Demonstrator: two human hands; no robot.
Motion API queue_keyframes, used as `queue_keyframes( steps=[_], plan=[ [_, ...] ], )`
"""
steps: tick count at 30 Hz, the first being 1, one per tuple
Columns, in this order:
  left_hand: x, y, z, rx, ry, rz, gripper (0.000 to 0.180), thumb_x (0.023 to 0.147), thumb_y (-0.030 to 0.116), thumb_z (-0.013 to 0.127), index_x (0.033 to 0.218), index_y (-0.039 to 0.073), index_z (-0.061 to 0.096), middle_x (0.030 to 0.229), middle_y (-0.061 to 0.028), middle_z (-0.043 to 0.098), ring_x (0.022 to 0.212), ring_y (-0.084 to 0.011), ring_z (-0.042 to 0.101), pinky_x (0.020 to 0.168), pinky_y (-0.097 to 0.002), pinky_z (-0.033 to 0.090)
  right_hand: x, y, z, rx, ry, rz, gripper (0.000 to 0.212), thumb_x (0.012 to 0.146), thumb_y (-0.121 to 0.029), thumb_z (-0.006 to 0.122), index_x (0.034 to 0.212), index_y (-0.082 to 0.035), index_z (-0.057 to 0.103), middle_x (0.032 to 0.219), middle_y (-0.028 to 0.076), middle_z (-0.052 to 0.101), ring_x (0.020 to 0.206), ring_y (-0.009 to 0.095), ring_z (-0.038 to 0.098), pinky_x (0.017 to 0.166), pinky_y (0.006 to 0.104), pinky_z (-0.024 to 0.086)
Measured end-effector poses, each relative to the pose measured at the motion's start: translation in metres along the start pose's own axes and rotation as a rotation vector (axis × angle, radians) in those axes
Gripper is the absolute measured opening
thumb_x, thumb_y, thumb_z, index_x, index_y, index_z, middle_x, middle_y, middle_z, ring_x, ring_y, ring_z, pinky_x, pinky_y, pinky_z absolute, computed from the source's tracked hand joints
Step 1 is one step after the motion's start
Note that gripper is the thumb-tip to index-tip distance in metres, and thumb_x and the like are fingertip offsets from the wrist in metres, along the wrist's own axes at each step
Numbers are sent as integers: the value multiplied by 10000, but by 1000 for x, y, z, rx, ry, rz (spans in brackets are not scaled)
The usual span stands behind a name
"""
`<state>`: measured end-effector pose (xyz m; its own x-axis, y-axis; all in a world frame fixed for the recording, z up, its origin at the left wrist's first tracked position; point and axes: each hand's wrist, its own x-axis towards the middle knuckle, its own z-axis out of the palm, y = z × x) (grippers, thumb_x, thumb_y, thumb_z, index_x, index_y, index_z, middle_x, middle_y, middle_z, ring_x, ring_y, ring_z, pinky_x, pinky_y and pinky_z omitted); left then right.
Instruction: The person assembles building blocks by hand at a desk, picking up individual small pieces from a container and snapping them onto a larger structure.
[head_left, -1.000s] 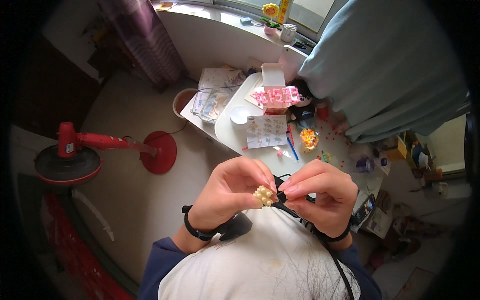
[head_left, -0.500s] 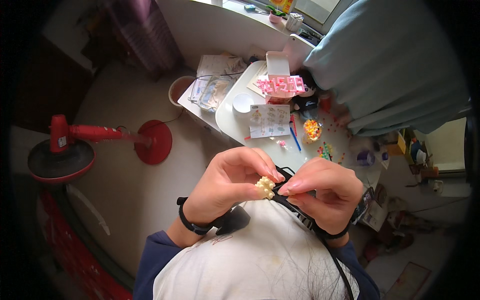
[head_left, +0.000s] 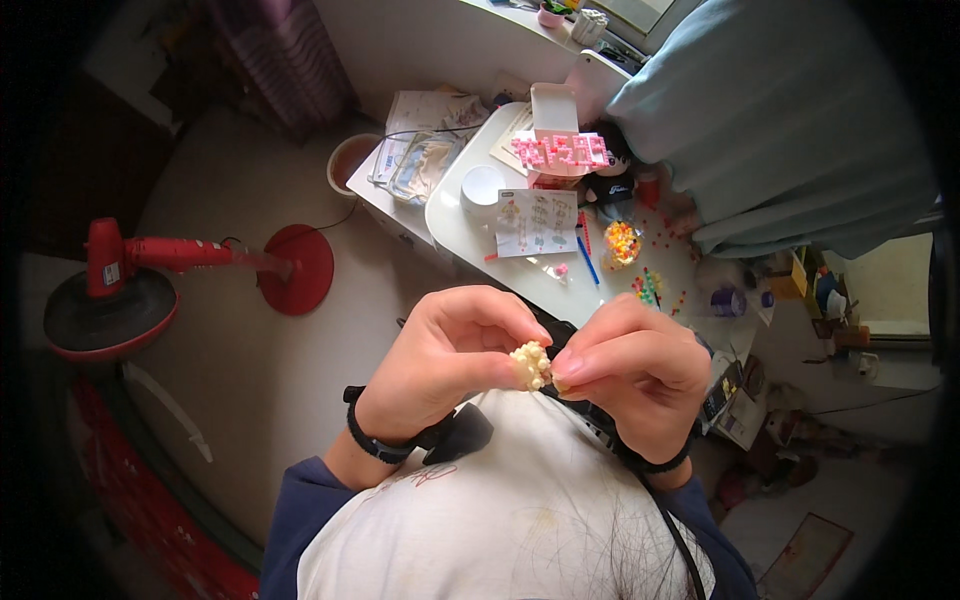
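In front of my chest, my left hand [head_left: 432, 362] pinches a small cream-coloured cluster of knobbly building blocks [head_left: 530, 364] between thumb and fingertips. My right hand [head_left: 645, 368] is closed in a pinch at the cluster's right side, thumb and forefinger pressed together. A tiny pale bit shows at those right fingertips, too small to make out. Its fingertips are against the cluster or very close to it; I cannot tell which. Both wrists wear black bands.
On the white table [head_left: 450, 205] lie a printed sheet [head_left: 540, 222], a blue stick [head_left: 587, 262] and loose coloured beads [head_left: 648, 286]. A tub of orange and yellow beads [head_left: 621, 243], a white round container [head_left: 484, 186] and pink beadwork [head_left: 560, 152] stand there. A red fan [head_left: 297, 268] is left.
My right fingertips have come up level with the cream cluster, and the cluster has turned slightly in my left fingers. The whole view has shifted a little.
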<state>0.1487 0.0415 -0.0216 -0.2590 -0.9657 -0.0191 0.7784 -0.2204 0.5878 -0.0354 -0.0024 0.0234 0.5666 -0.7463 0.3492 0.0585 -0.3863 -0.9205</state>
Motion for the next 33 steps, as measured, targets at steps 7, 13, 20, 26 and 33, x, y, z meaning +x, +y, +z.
queue_keyframes(
  steps=[7, 13, 20, 26, 33],
  plan=[
    [-8, 9, 10, 247, 125, -22, 223, 847, 76, 685, 1033, -44, 664, 903, -98, 642, 781, -150, 640, 700, -243, 516, -2, 2, 5, -90, 30, -2, 228, 732, 72, 721, 934, -33, 707, 902, 95, 637, 796, 167, 645, 658, 243, 513],
    [-11, 8, 11, 312, 193, -20, 203, 880, 62, 635, 1044, -56, 656, 906, -90, 647, 791, -131, 641, 708, -235, 514, -7, 5, 10, -175, 79, 11, 209, 733, 64, 722, 923, -20, 701, 878, 94, 649, 756, 169, 642, 652, 244, 507],
    [-19, 8, 16, 536, 242, 102, 186, 857, 24, 650, 1024, -55, 663, 875, -73, 635, 801, -106, 612, 727, -218, 474, -13, 7, 18, -162, 129, 50, 202, 716, 64, 731, 895, -18, 689, 841, 96, 665, 745, 180, 632, 640, 257, 491],
    [-23, 9, 15, 598, 254, 154, 174, 846, 6, 656, 1009, -51, 668, 871, -75, 629, 801, -110, 610, 722, -216, 466, -13, 7, 21, -180, 117, 45, 204, 708, 72, 730, 885, -19, 684, 841, 93, 673, 754, 185, 632, 650, 261, 489],
    [-26, 11, 12, 624, 249, 169, 174, 849, 1, 652, 1015, -49, 664, 872, -75, 631, 794, -108, 607, 714, -213, 462, -11, 6, 25, -167, 122, 67, 192, 711, 58, 734, 880, -20, 686, 830, 90, 671, 744, 184, 630, 644, 260, 486]
  ],
)
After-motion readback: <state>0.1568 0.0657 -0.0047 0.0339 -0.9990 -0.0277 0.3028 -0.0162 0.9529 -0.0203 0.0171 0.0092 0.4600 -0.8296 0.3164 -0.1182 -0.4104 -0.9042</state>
